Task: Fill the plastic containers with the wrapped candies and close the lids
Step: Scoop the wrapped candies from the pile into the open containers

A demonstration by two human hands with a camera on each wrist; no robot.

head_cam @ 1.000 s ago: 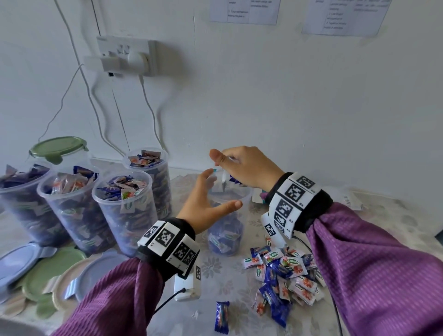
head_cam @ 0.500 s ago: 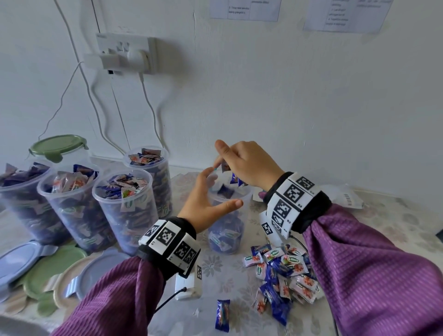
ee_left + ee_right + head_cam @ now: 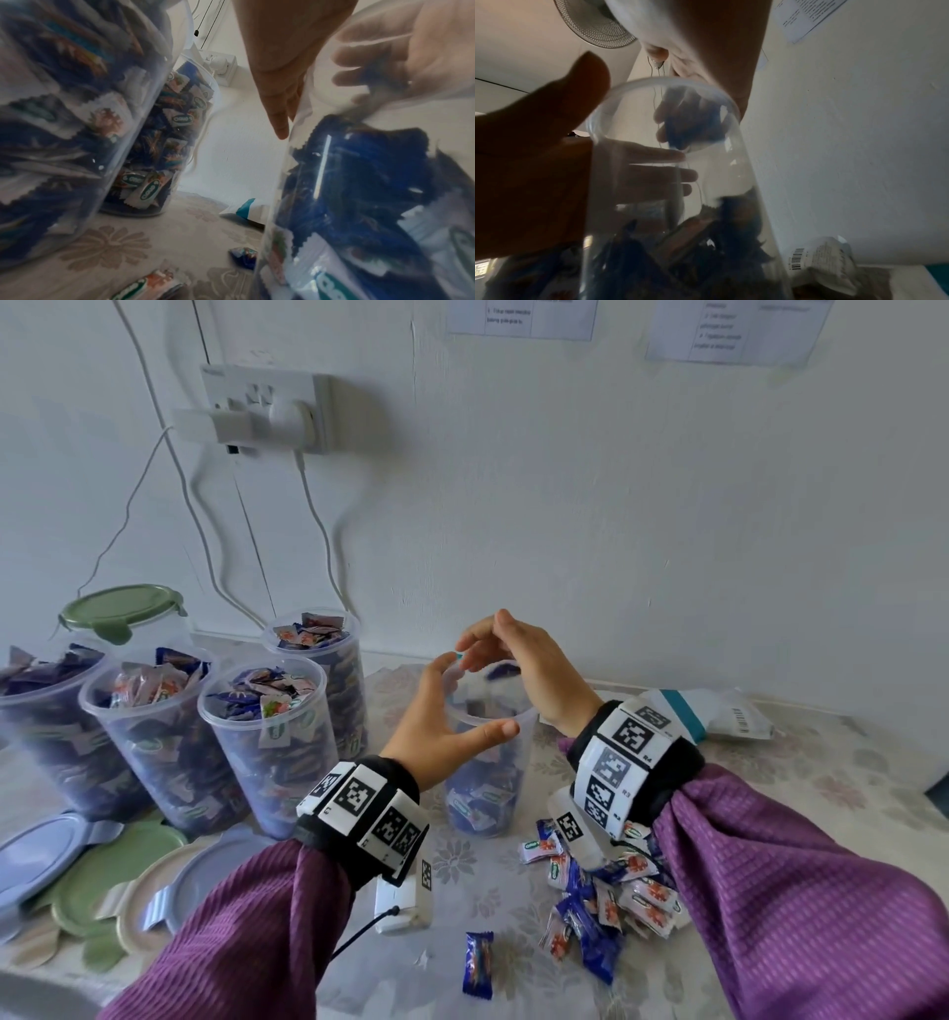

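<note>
My left hand (image 3: 475, 695) grips a clear plastic container (image 3: 488, 793) near its rim, thumb on the near side and fingers on the far side. The container stands on the table, partly filled with blue and white wrapped candies. My right hand (image 3: 482, 639) hovers right over the opening with its fingers spread downward. A blue candy (image 3: 500, 669) is falling, blurred, under its palm. Through the container wall (image 3: 680, 182) the right wrist view shows blue wrappers by my fingertips. A pile of loose candies (image 3: 606, 891) lies under my right wrist.
Several full open containers (image 3: 267, 737) stand in a cluster on the left, with a green-lidded one (image 3: 123, 608) behind them. Loose lids (image 3: 102, 870) lie at front left. One candy (image 3: 477, 963) lies near the front edge, and a white packet (image 3: 719, 711) at back right.
My right hand held candies pinched above the container; its fingers have now spread and the candies are dropping in. The left hand has kept its hold.
</note>
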